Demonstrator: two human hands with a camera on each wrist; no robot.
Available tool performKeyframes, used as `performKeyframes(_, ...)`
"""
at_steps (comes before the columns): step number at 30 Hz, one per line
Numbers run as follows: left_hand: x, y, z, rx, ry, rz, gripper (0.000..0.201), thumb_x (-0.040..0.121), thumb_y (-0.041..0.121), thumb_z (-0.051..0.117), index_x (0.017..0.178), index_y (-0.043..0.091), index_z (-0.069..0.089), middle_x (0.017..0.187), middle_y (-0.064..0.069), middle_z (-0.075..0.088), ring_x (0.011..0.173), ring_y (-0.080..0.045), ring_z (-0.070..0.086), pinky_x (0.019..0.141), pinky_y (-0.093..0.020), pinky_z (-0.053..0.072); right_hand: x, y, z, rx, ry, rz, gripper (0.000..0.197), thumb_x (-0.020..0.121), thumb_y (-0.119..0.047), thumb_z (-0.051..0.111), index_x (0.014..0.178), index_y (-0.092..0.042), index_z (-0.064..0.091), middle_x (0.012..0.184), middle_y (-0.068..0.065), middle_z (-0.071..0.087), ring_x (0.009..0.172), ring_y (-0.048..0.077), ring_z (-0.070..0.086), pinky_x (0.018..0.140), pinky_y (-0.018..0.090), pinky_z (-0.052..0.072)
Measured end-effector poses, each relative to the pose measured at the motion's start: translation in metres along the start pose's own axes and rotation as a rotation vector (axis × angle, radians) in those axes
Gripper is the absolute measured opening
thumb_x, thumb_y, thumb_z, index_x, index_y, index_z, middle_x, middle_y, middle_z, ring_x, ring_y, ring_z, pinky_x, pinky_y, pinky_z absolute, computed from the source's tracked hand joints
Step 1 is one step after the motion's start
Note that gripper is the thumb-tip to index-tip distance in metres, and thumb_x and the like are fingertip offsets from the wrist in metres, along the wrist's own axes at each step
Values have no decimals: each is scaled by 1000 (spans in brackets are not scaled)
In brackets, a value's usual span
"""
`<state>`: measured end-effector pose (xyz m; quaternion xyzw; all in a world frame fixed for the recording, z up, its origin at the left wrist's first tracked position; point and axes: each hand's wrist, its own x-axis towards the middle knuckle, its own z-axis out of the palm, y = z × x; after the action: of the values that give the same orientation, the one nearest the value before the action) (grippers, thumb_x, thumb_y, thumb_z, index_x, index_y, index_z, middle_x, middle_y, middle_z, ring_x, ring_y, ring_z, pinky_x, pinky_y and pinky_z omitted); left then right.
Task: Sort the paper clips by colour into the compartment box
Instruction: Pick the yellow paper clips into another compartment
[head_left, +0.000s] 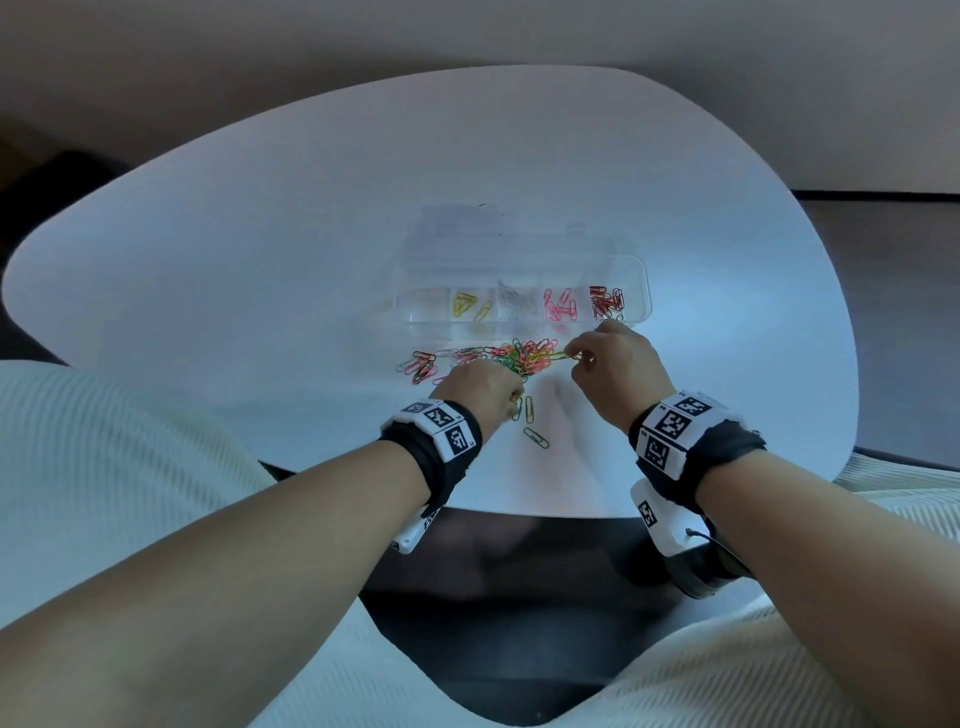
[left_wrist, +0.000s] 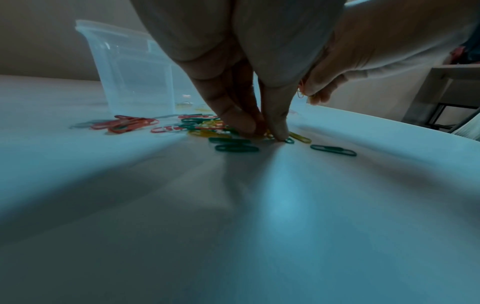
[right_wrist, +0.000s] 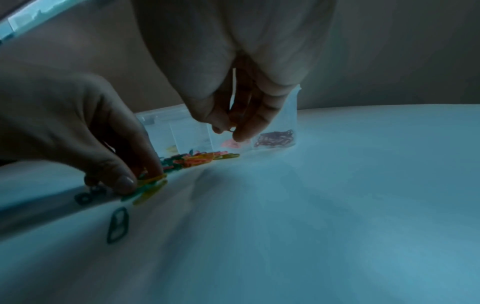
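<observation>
Head view: mixed paper clips (head_left: 524, 356) heaped on the tabletop (head_left: 260, 291) just before the compartment box (head_left: 519, 296). Left wrist view: left hand (left_wrist: 246, 72) fingers pinch clips in the heap. Right wrist view: right hand (right_wrist: 233, 82) fingers pinch one yellow clip (right_wrist: 232, 128), raised.

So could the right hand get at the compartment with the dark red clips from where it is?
Probably yes. The right hand hovers just in front of the clear compartment box, whose lid is open, and the dark red clips lie at the box's near right end. Nothing stands between them. It already pinches a yellow clip, though.
</observation>
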<state>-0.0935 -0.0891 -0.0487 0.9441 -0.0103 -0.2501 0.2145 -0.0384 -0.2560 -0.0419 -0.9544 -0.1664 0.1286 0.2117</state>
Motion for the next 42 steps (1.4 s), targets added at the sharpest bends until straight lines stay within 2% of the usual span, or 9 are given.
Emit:
performKeyframes(6,-1,-1,-1,-24,43,14,23,93,17,54,108,13,72,103,-8,71,98,-27,62,85,-31,49,-1,-10,-2,163,-125,7,27,90,-3,54,106,-13,72,92,5,69,76,15,60,73,17,44)
performKeyframes(11,-4,0,-4,-63,64,-30,17,84,7,51,70,13,56,67,-8,53,69,-27,49,60,-28,36,-4,-5,2,593,-312,211,33,85,9,56,110,-9,67,85,7,73,73,23,70,70,25,57)
performKeyframes(14,-7,0,-9,-116,102,4,28,85,11,55,108,16,70,90,-7,64,85,-24,56,73,-26,42,-2,-2,0,703,-336,243,38,86,17,49,109,-6,67,93,9,71,71,18,66,62,22,51)
performKeyframes(16,-8,0,-11,-179,140,-10,33,85,15,57,117,18,67,97,-4,63,87,-19,53,76,-25,41,0,-1,-1,739,-330,257,41,86,19,46,109,-6,68,96,8,71,67,13,63,59,19,48)
performKeyframes(27,-7,-7,-19,-390,213,-165,4,80,20,68,78,19,65,80,2,66,78,-18,61,73,-28,51,-1,-16,-11,1162,-420,535,29,83,5,32,71,-3,58,67,11,50,56,21,45,49,24,41)
performKeyframes(30,-9,-18,-25,-398,211,-198,10,78,23,76,74,20,67,78,4,67,79,-16,63,74,-28,52,3,-24,-9,878,-446,453,21,89,-13,47,75,-7,62,60,2,40,53,17,33,48,24,26)
performKeyframes(33,-12,-30,-31,-373,225,-227,13,75,23,80,74,19,67,77,4,66,77,-16,62,74,-28,52,1,-32,-3,100,-356,164,21,84,-40,67,82,-19,66,68,-6,55,63,12,53,52,24,35)
performKeyframes(35,-16,-35,-33,-317,221,-214,15,75,20,80,73,18,65,77,4,65,77,-16,62,74,-28,52,-3,-35,2,-79,-330,118,29,78,-50,71,89,-24,65,80,-5,59,76,16,59,59,25,40)
performKeyframes(42,-19,-26,-19,-121,131,-74,14,84,14,67,98,17,67,90,1,65,86,-17,60,75,-23,44,-9,-38,18,-317,-276,40,21,87,-33,64,100,-17,69,100,9,63,83,29,63,73,34,54)
